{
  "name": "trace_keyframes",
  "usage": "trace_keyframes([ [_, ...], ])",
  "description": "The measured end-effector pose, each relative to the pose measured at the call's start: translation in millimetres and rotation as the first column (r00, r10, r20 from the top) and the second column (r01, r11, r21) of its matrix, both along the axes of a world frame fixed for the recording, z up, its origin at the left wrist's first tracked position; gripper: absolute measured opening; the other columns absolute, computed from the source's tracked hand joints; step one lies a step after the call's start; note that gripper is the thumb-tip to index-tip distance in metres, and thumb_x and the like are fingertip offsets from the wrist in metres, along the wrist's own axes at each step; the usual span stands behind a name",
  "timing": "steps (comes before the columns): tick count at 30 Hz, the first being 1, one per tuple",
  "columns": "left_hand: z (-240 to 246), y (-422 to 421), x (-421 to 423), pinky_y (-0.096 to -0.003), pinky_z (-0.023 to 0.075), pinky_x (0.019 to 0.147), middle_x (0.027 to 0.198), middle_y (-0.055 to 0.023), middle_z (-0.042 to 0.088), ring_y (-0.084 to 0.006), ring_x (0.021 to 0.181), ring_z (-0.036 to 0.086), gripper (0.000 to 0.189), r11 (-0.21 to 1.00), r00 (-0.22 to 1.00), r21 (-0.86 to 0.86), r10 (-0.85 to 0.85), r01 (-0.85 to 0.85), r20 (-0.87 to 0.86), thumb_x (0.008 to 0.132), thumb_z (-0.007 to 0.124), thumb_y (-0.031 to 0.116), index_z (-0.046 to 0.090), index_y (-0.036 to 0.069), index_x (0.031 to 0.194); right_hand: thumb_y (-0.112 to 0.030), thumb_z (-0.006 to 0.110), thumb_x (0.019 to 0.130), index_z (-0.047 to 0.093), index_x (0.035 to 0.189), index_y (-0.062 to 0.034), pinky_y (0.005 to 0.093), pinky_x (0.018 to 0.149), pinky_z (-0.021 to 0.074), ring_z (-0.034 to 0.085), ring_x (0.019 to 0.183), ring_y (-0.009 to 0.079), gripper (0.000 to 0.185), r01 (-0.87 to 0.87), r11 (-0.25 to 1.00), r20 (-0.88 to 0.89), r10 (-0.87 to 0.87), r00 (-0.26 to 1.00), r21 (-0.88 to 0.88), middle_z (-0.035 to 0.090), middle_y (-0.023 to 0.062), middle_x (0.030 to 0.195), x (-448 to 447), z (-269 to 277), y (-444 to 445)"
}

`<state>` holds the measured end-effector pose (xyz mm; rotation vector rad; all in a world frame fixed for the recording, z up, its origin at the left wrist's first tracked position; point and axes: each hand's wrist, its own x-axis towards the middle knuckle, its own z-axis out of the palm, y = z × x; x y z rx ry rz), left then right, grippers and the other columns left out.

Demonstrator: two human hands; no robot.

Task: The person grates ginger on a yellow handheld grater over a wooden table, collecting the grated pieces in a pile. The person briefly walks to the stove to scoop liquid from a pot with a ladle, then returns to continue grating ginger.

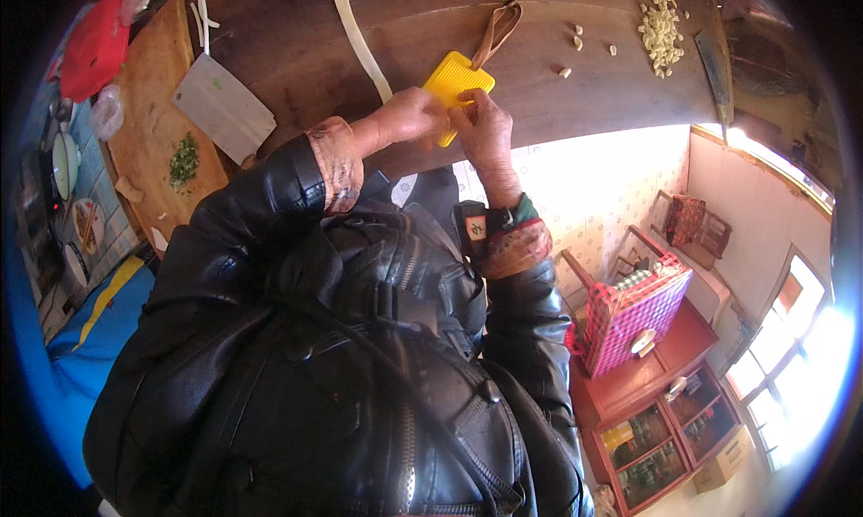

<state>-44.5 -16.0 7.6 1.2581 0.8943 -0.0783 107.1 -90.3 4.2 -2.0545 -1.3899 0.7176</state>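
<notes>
A yellow ridged plastic board [453, 79] with a brown strap loop lies on the dark wooden table. Over its lower edge are both of my hands, close together. My left hand [412, 116] has curled, slightly blurred fingers at the board's left side; whether it holds anything cannot be told. My right hand [484, 127] rests at the board's right edge, thumb and forefinger nearly meeting; a small piece between them cannot be made out. A long pale strip of dough [359, 41] runs up the table from near my left wrist. Small shaped dough pieces [659, 31] lie heaped at the right, with several loose ones nearer the board.
At the left, a cleaver [224, 108] lies partly on a wooden cutting board [145, 122], near chopped greens [184, 162]. A red plastic bag [98, 45] is beyond. A knife [712, 75] lies by the table's right end. A red cabinet [657, 436] stands lower right.
</notes>
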Motion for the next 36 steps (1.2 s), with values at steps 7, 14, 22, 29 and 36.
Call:
trace_keyframes([
  [7,-6,5,3,-0.0259,0.0515,0.055,0.074,-0.0097,0.065,-0.0146,0.058,0.063,0.016,0.999,0.997,0.006,-0.035,0.035,-0.069,0.086,0.060,0.011,0.064,-0.005,0.089,-0.042,0.077,0.069,0.045,0.116,-0.0154,0.0355,0.057,0.0479,0.063,0.065,0.0241,0.063,0.015,0.963,0.223,0.047,0.974,-0.271,0.062,0.0054,0.071,16,5,16],
  [14,-7,8,0,-0.0256,0.0508,0.055,0.074,-0.0086,0.066,-0.0139,0.058,0.063,0.016,0.998,0.998,-0.036,-0.050,0.049,-0.023,0.085,0.060,0.010,0.063,-0.006,0.088,-0.046,0.075,0.068,0.046,0.114,-0.0168,0.0381,0.062,0.0501,0.066,0.075,0.0268,0.062,0.013,0.935,0.227,0.073,0.971,-0.355,0.067,0.0082,0.082,23,12,30],
  [22,-8,5,0,-0.0248,0.0505,0.055,0.074,-0.0090,0.065,-0.0136,0.057,0.062,0.016,0.999,0.999,-0.015,-0.038,0.038,-0.028,0.085,0.061,0.010,0.063,-0.005,0.087,-0.049,0.074,0.068,0.055,0.097,-0.0128,0.0368,0.062,0.0496,0.066,0.073,0.0263,0.050,0.050,0.978,0.204,-0.008,0.979,-0.200,0.067,0.0079,0.079,31,8,34],
  [29,-10,4,-2,-0.0232,0.0503,0.057,0.076,-0.0083,0.065,-0.0126,0.058,0.061,0.020,1.000,1.000,-0.021,-0.013,0.013,0.004,0.086,0.061,0.016,0.063,-0.003,0.089,-0.031,0.067,0.080,0.065,0.089,-0.0053,0.0303,0.059,0.0506,0.065,0.068,0.0172,0.027,0.177,0.977,-0.128,-0.193,0.973,-0.123,0.066,0.0103,0.075,31,4,38],
  [36,4,6,-11,-0.0213,0.0505,0.065,0.084,-0.0075,0.064,-0.0108,0.069,0.062,0.023,0.995,0.985,-0.095,0.029,-0.013,0.168,0.087,0.060,0.020,0.061,0.001,0.099,-0.013,0.064,0.079,0.057,0.112,-0.0054,0.0366,0.074,0.0504,0.062,0.091,0.0273,0.034,0.108,0.962,0.297,-0.182,0.937,0.249,0.060,0.0151,0.104,4,26,7],
])
